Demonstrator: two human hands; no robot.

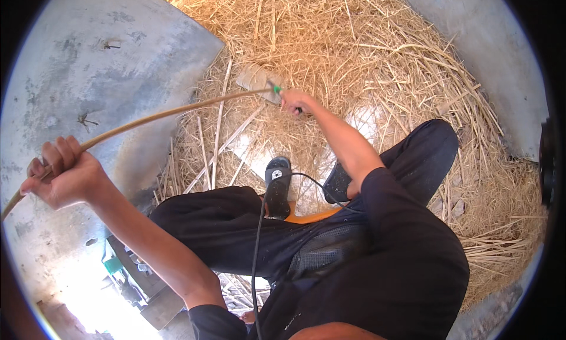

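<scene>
My left hand [68,172], raised at the far left, is closed around a long, thin tan cane [171,111], which looks like bamboo or rattan. The cane bows up and across to the right, and its near end runs out past the left rim. In my right hand [299,101], closed out in front of me, is a small knife-like tool [276,89] with a green part and a dark handle end. The tool meets the far end of the cane; its blade is too small and blurred to make out. A flat, pale block [254,79] lies beneath that spot.
Shavings and split strips [365,51] cover the floor ahead and to the right. A grey wall [112,63] stands on the left, another [489,51] at the upper right. I sit low on something orange [312,216]. A black cable [257,263] crosses my lap.
</scene>
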